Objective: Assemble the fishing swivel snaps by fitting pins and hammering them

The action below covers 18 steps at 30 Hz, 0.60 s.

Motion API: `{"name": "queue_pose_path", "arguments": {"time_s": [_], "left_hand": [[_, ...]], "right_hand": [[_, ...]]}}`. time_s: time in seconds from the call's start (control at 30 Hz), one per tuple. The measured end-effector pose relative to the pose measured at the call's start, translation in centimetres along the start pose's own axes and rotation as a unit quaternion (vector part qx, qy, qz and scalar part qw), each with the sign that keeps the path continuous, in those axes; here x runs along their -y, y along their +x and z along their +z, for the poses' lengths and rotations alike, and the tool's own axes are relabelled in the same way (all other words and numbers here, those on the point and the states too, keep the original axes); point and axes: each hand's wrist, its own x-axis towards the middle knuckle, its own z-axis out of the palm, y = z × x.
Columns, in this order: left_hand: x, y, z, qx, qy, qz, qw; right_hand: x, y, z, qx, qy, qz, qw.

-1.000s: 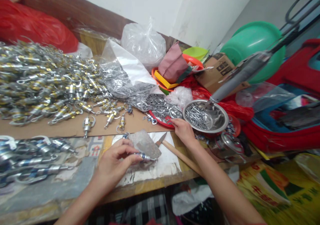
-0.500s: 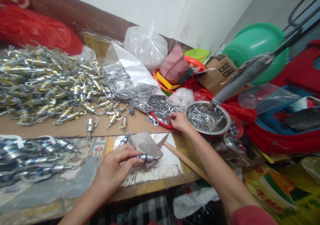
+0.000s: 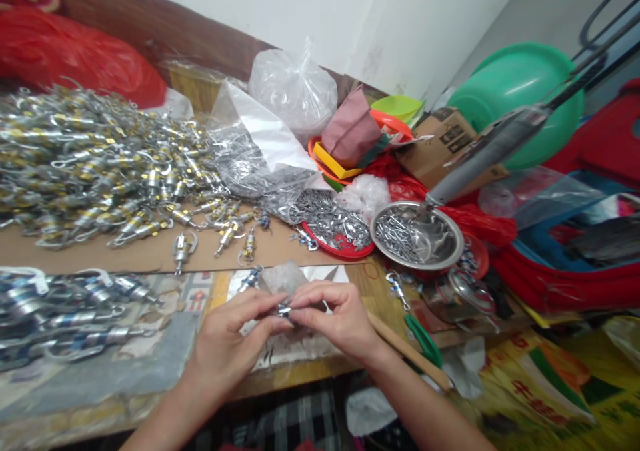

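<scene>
My left hand [image 3: 227, 331] is closed, thumb and fingers pinching a small silver metal fitting [image 3: 284, 309] above the worktable. In the earlier frame this fitting shows as a cylinder with a blue band. My right hand [image 3: 337, 314] meets its other end in a pinch; whatever lies between those fingertips is hidden. Behind the hands sits a flat grey metal block [image 3: 285, 275] on white paper. A tool with a wooden handle [image 3: 415, 354] lies partly under my right wrist. Beyond, a red tray [image 3: 345, 251] carries many small flat metal pieces.
A steel bowl [image 3: 453, 251] of metal pins stands right of the tray. Finished-looking yellow-banded fittings [image 3: 100, 164] are heaped at back left, blue-banded fittings [image 3: 70, 317] at front left. Green-handled scissors or similar [image 3: 424, 341] lie near the right edge, beside a loose fitting [image 3: 397, 289].
My right hand has come back from the red tray, leftward and nearer, to the fitting in my left hand. The left hand has stayed nearly in place.
</scene>
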Motion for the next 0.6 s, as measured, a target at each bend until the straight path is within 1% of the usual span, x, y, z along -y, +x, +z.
{"name": "queue_pose_path", "arguments": {"time_s": [0.07,0.1,0.17,0.2,0.27,0.33,0.4,0.43,0.5,0.6], "left_hand": [[-0.1,-0.1,-0.2,0.014,-0.011,0.013,1.000],[-0.2,-0.1,-0.3,0.015,-0.017,0.010,1.000],[-0.5,-0.1,-0.5,0.008,-0.034,-0.016,0.999],[-0.6,-0.2,-0.7,0.007,-0.043,-0.032,0.999],[-1.0,-0.2,-1.0,0.012,-0.056,-0.055,0.997],[-1.3,-0.1,-1.2,0.030,-0.050,-0.064,0.996],[-1.5,0.0,-1.2,0.053,-0.033,-0.064,0.996],[-1.5,0.1,-1.2,0.063,-0.025,-0.061,0.996],[-1.5,0.1,-1.2,0.073,-0.012,-0.048,0.996],[-1.5,0.1,-1.2,0.051,0.011,-0.019,0.998]], "right_hand": [[0.1,-0.2,-0.1,0.004,-0.007,-0.010,1.000],[0.1,-0.5,-0.1,0.003,-0.021,-0.022,1.000],[0.2,-1.2,-0.1,-0.002,-0.079,-0.066,0.995],[0.2,-1.6,-0.2,-0.004,-0.119,-0.101,0.988],[0.0,-2.3,-0.3,0.003,-0.208,-0.197,0.958],[-0.3,-2.8,-0.6,0.027,-0.287,-0.294,0.911],[-0.5,-2.9,-1.0,0.050,-0.340,-0.354,0.870],[-0.5,-2.9,-1.2,0.056,-0.354,-0.368,0.858],[-0.4,-2.7,-1.5,0.059,-0.361,-0.378,0.851],[-0.4,-2.5,-1.6,0.047,-0.354,-0.368,0.858]]}}
